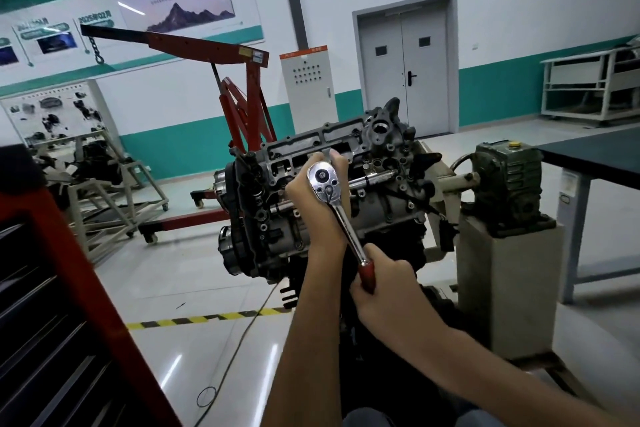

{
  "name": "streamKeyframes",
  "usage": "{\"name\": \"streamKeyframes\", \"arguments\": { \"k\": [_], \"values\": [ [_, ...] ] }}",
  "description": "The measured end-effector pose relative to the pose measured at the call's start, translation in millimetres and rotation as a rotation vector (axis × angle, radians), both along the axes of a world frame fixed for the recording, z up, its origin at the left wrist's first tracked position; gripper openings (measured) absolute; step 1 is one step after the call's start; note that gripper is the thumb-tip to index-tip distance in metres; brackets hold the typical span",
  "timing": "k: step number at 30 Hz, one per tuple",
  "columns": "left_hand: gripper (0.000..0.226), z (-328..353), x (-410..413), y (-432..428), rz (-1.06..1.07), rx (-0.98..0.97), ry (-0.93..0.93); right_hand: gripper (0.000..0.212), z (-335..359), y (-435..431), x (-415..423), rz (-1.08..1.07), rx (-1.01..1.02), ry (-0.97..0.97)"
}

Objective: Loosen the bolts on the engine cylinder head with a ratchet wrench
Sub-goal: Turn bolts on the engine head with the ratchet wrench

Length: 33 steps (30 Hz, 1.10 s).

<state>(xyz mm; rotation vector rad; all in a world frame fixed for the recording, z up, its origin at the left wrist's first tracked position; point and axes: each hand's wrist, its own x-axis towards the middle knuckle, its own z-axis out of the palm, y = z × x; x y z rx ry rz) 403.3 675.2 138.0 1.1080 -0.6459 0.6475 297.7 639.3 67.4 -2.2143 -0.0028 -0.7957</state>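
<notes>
Furthest back, a red engine hoist (249,87) stands on the pale floor, its boom reaching left. Before it an engine (388,208) hangs tilted on a stand driven by a green gearbox (509,180) at the right, with the open cylinder head (381,149) turned up and toward the camera. Against the head's middle lies the ratchet wrench (348,230). Its long axis runs diagonally, with the shiny round ratchet end up and left over the head and the shaft sloping down and right toward the person. The left hand (310,208) cups the ratchet end from behind, fingers curled round it, one fingertip showing above the chrome. The right hand (388,288) is clenched round the red handle (367,274) at the wrench's low end, thumb along the top. Whichever bolt the socket sits on is hidden beneath the ratchet end and left hand.
</notes>
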Motion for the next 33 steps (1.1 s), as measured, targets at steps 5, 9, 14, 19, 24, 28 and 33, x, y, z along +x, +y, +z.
{"name": "streamKeyframes", "arguments": {
  "k": [5, 9, 14, 19, 24, 28, 33],
  "values": [
    [0.040, 3, 10, 22, -0.072, 0.333, -0.202, 0.019, 45, -71, -4, -0.129, -0.556, 0.022],
    [0.047, 12, 16, 34, -0.059, 0.574, -0.328, 0.021, 98, -109, 1, -0.275, -0.917, -0.015],
    [0.037, -5, -1, 22, 0.112, 0.177, -0.110, 0.026, 57, -70, -5, -0.226, -0.654, 0.009],
    [0.036, 1, -16, 0, -0.087, -0.113, -0.034, 0.016, 0, -2, -3, -0.058, -0.058, 0.018],
    [0.055, 4, -2, 2, -0.065, -0.005, -0.091, 0.025, 5, -15, -3, -0.014, -0.127, -0.032],
    [0.049, 3, 10, 16, -0.031, 0.215, -0.172, 0.018, 57, -78, -4, -0.056, -0.633, 0.009],
    [0.042, 11, 15, 25, 0.021, 0.474, -0.331, 0.020, 109, -114, -1, -0.174, -0.921, 0.011]
  ]
}}
